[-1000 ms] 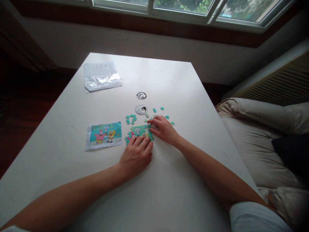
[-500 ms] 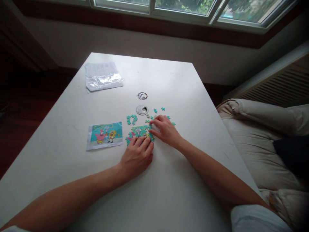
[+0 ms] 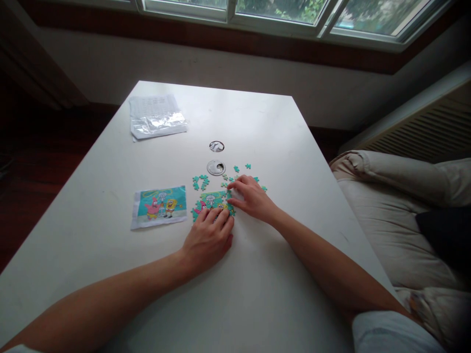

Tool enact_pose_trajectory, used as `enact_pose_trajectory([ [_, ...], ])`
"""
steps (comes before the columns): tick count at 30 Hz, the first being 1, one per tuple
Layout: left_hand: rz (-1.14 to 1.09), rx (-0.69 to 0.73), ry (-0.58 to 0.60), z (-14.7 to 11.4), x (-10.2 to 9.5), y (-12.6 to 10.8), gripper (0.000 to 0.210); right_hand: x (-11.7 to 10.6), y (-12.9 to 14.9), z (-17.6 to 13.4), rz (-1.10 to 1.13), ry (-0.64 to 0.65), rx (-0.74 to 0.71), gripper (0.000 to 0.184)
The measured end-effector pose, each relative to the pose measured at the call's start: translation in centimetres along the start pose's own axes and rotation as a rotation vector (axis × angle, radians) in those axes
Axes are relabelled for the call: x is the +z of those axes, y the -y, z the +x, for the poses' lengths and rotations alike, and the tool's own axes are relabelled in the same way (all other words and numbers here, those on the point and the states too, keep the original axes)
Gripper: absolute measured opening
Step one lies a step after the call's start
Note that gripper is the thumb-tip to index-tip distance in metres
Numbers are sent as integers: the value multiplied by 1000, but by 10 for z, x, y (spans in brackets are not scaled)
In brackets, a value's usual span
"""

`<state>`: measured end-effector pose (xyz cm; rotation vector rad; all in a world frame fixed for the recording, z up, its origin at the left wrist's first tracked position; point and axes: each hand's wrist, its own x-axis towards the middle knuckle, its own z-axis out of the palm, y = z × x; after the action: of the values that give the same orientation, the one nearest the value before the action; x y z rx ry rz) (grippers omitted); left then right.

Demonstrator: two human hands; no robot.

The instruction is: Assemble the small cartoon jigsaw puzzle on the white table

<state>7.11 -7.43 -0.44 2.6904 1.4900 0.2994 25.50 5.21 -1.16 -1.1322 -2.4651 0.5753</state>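
Note:
A partly joined jigsaw puzzle (image 3: 211, 198) lies on the white table, with cartoon figures on a green ground. My left hand (image 3: 210, 230) rests flat over its lower part, fingers stretched out, hiding that portion. At the puzzle's right edge is my right hand (image 3: 252, 198), its thumb and index finger apart beside green pieces; no piece is plainly gripped. Loose puzzle pieces (image 3: 236, 168) lie beyond and beneath the right hand, some of them hidden. Left of the puzzle lies a reference picture (image 3: 159, 208) showing pink, teal and yellow cartoon figures.
A group of joined pieces (image 3: 200, 182) sits above the puzzle's left side. Farther back are two round table inserts (image 3: 216, 167). A clear plastic bag with paper (image 3: 158, 117) lies at the far left of the table (image 3: 257, 299). A beige sofa (image 3: 386, 220) stands at right.
Almost nothing differs. Both hands stay at the puzzle, and the view has shifted very slightly.

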Motion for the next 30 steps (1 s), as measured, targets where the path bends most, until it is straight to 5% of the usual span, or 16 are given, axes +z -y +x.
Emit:
enact_pose_trajectory([
  [30,2,6,-11,0,0,0,33,-6,1,5,20,86,-7,31],
])
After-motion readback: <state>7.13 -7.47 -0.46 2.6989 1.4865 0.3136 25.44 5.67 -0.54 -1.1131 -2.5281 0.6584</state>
